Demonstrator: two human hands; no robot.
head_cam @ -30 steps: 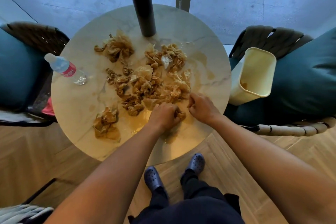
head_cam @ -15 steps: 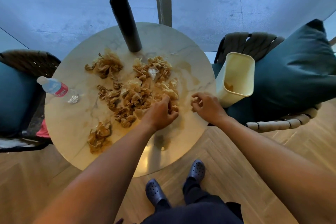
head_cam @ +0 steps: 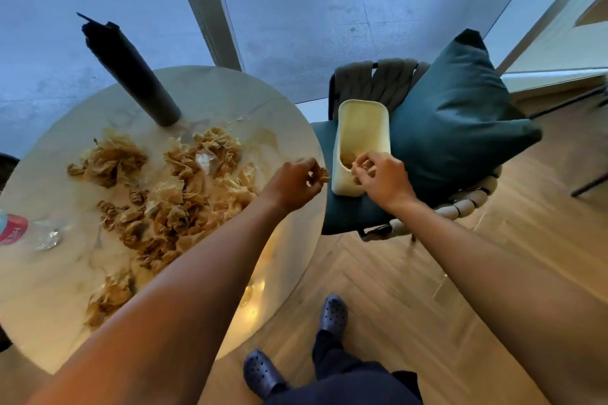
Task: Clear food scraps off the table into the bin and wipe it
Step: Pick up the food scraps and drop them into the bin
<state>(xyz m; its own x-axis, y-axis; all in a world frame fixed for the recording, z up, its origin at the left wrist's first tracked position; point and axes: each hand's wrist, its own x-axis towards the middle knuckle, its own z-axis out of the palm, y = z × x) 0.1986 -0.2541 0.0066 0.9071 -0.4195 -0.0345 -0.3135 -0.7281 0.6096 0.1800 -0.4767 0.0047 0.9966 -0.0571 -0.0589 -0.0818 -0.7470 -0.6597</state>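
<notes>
1. Risk: the left hand [head_cam: 297,179] pinches a scrap [head_cam: 320,174] over the table's [head_cam: 289,128] right edge; a loose grip could drop it into the gap short of the bin [head_cam: 362,128].
2. Right hand [head_cam: 381,177], fingers curled on scraps, is at the bin's mouth.
3. Bin, tilted on the chair seat [head_cam: 345,212], holds a few scraps.
4. Most food scraps [head_cam: 171,204] lie on the table.

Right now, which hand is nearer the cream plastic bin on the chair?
Right. The right hand is at the cream plastic bin's mouth, pinching scraps; the left hand holds scraps over the table edge.
</notes>
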